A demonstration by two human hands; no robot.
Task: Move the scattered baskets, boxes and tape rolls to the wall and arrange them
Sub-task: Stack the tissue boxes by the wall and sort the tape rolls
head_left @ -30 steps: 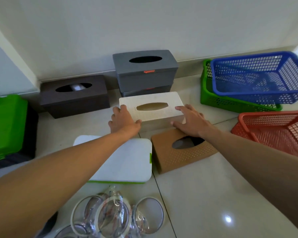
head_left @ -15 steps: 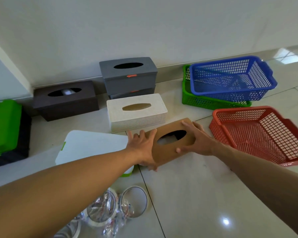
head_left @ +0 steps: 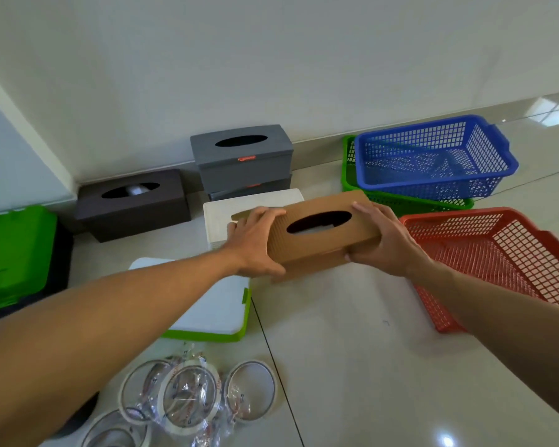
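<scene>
I hold a brown tissue box [head_left: 320, 233] in the air over the floor, my left hand [head_left: 255, 243] gripping its left end and my right hand [head_left: 384, 243] gripping its right end. Just behind it a white tissue box [head_left: 226, 211] sits on the tiles, partly hidden. Two grey tissue boxes [head_left: 242, 156] are stacked at the wall, with a dark brown one [head_left: 133, 204] to their left. A blue basket [head_left: 433, 159] rests in a green basket [head_left: 400, 198] near the wall. A red basket [head_left: 497, 262] lies at the right. Several wrapped tape rolls [head_left: 191, 398] lie near me.
A flat white box with a green rim [head_left: 213, 311] lies under my left forearm. A green and black container [head_left: 13, 253] stands at the far left by the wall corner. Glossy floor tiles [head_left: 368, 366] stretch to my right front.
Both hands left the white tissue box, took the brown one off the floor and raised it up over the white box. My view tilted back.
</scene>
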